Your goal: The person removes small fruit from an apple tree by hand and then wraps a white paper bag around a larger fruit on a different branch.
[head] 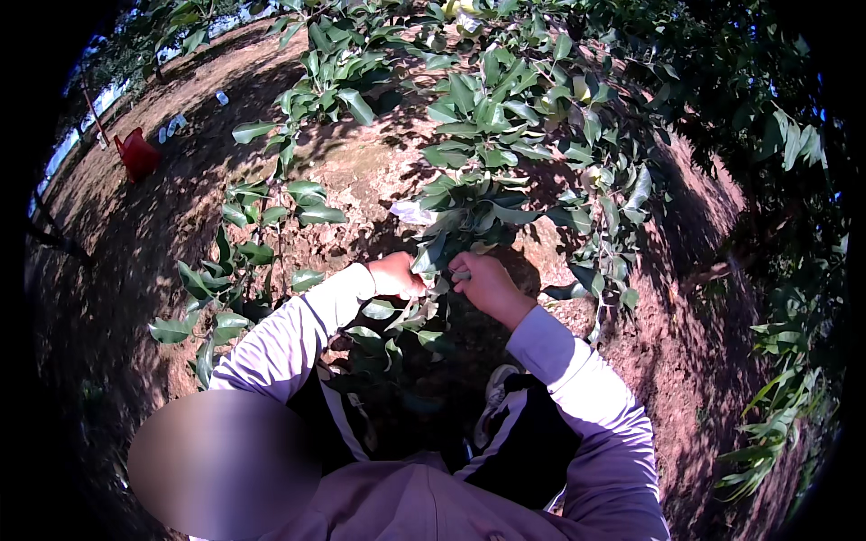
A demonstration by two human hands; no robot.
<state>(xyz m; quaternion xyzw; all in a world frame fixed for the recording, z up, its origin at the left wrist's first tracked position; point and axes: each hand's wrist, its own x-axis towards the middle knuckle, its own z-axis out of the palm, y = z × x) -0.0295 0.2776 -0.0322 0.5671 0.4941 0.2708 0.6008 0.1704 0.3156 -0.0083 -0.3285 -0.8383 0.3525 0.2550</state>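
Observation:
Both of my hands are at a leafy tree branch (473, 196) in front of my body. My left hand (396, 275) is curled around the foliage on the branch's near left side, its fingertips partly hidden by leaves. On the other side, my right hand (492, 284) pinches a small grey-green piece (461, 276), possibly a leaf or stem, between thumb and fingers. Just beyond my left hand, a whitish sheet (413, 212), paper or plastic, is caught among the leaves. More leaves (406, 318) hang below my hands.
Leafy branches rise on the left (254, 253) and on the right (605, 243). Dense foliage (785, 365) lines the right edge. A red container (137, 155) and clear bottles (172, 127) lie on the bare soil (365, 155). My shoes (497, 399) are below the branch.

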